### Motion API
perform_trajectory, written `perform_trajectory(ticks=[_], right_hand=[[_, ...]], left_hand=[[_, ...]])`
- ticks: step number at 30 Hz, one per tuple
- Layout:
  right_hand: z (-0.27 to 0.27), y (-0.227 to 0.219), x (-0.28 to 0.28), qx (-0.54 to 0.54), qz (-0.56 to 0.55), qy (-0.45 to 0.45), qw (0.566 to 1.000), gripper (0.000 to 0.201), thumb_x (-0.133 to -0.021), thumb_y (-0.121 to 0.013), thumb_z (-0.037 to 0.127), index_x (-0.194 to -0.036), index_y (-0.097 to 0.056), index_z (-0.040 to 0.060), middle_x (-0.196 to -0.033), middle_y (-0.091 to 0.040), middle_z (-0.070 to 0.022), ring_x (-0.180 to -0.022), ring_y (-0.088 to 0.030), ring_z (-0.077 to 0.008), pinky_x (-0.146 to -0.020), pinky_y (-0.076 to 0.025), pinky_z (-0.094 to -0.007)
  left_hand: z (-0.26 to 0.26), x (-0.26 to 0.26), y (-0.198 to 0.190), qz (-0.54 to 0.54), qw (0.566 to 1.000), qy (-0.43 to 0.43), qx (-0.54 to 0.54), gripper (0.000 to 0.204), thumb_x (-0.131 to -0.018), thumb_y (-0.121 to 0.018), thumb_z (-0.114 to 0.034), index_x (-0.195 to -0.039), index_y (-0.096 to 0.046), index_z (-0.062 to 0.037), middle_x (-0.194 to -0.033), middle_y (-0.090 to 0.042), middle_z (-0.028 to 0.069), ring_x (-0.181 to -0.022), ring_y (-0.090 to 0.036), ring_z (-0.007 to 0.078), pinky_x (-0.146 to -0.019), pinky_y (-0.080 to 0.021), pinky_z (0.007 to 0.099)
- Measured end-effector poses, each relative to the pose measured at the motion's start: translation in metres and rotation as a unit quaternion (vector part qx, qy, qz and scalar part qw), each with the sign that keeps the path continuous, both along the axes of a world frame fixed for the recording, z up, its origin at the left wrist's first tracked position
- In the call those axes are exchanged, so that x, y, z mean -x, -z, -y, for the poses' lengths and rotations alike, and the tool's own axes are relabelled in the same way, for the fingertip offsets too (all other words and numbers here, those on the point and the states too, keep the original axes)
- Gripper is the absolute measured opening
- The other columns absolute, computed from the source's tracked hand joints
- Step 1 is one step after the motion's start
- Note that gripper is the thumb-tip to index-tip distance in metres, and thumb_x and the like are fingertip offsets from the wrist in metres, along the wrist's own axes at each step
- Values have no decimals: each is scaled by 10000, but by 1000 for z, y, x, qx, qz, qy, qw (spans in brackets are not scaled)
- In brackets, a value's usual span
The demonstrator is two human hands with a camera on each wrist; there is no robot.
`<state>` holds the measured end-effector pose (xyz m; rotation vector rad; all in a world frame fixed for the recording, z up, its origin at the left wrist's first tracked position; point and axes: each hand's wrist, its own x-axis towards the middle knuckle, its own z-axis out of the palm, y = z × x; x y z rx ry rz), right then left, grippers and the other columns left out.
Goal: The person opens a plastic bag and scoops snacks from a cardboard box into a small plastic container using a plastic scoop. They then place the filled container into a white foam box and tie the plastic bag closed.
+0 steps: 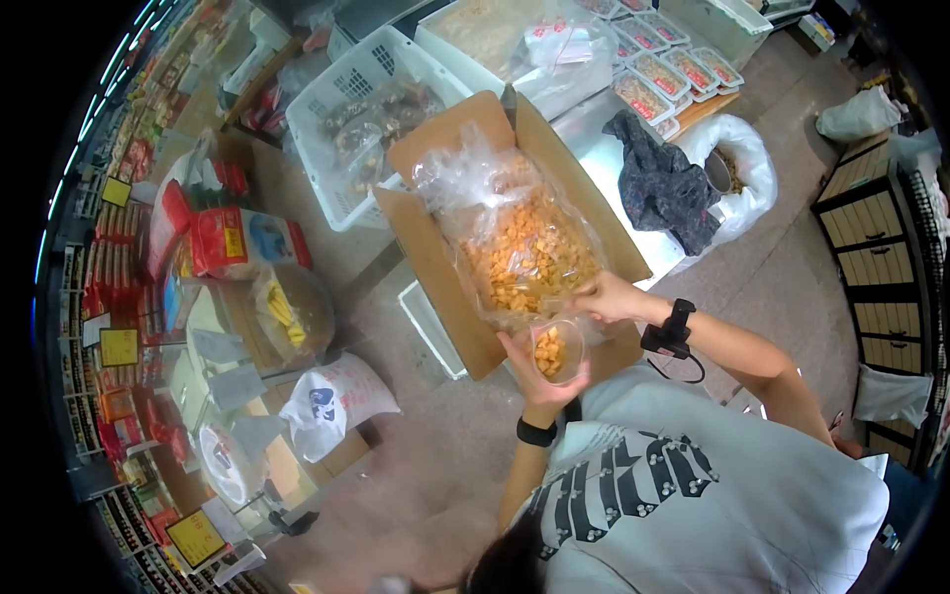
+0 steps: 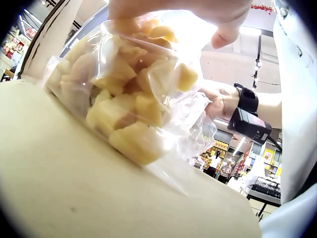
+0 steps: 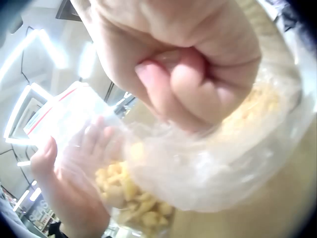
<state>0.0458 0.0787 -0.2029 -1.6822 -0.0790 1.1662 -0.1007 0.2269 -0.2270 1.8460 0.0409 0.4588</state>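
Observation:
A cardboard box (image 1: 424,262) holds a large clear plastic bag (image 1: 475,188) full of small orange-yellow cubes (image 1: 534,259). My right hand (image 1: 612,298) grips the gathered edge of this large bag; in the right wrist view its fingers (image 3: 185,74) are curled tightly over the film. Close below it, my left hand (image 1: 546,394) cups a small clear zip bag (image 1: 572,348) partly filled with the same cubes (image 3: 141,206). A red line runs along the small bag's top in the right wrist view. The left wrist view has the cubes (image 2: 129,99) close up at the box wall (image 2: 74,173).
Behind the box stands a white plastic basket (image 1: 317,158) with dark contents. Packed trays (image 1: 658,74) are stacked at the back right, near a dark cloth (image 1: 658,183) and a white sack (image 1: 757,178). A white bag (image 1: 336,406) sits left by the shelves.

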Motion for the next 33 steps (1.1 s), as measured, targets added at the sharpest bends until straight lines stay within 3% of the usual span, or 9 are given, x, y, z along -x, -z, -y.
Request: perform_trajectory(ticks=[1, 10, 17, 20, 25, 28, 33], right_hand=[[2, -3, 2, 2, -21, 18, 1000, 194, -875, -597, 221, -929, -704, 69, -541, -474, 31, -401, -343, -29, -362, -247, -205], [25, 2, 15, -36, -93, 93, 991, 205, -908, -571, 225, -890, -672, 47, -565, -483, 19, -424, -344, -26, -376, -231, -201], [52, -19, 38, -57, -88, 164, 981, 325, -921, -567, 219, -1185, -612, 36, -592, -468, 27, -462, -347, -29, -392, -226, -190], [59, -41, 43, -54, -57, 189, 979, 329, -918, -577, 224, -1178, -612, 25, -593, -462, 29, -464, -344, -28, -394, -230, -189], [82, -80, 27, -36, -32, 168, 985, 352, -917, -582, 232, -1197, -599, 20, -587, -461, 26, -460, -339, -21, -392, -230, -180], [97, -111, 11, -12, -11, 141, 990, 356, -917, -572, 221, -1212, -590, 23, -589, -465, 22, -455, -324, -14, -383, -210, -177], [116, -159, -6, 21, -7, 93, 995, 336, -915, -560, 197, -1203, -599, 30, -581, -462, 19, -441, -301, -14, -370, -189, -177]], left_hand=[[0, 1, -1, -1, 1000, -3, -9, 1260, -560, -776, -158, -1425, 126, 0, -1209, -375, 147, -1132, -437, 261, -989, -367, 381], [1, 0, -2, -4, 999, -17, -28, 1245, -572, -764, -177, -1425, 122, 16, -1211, -371, 160, -1133, -438, 279, -985, -366, 392], [0, 1, -1, -4, 1000, -19, -24, 1216, -581, -774, -146, -1431, 79, 25, -1228, -366, 164, -1130, -441, 276, -973, -376, 384], [1, 2, 2, 3, 998, -28, -49, 1207, -577, -804, -131, -1432, 32, 27, -1230, -370, 164, -1133, -440, 277, -972, -376, 383], [4, -5, 5, 45, 996, -58, -54, 1165, -571, -857, -213, -1417, -97, 41, -1189, -417, 174, -1105, -456, 298, -949, -377, 416], [7, -7, -2, 31, 997, -68, -18, 1135, -582, -850, -211, -1412, -119, 45, -1186, -427, 181, -1094, -475, 304, -931, -393, 414], [6, -12, -4, 50, 994, -83, -51, 1112, -587, -846, -224, -1406, -147, 51, -1172, -444, 193, -1083, -491, 313, -924, -403, 416]])
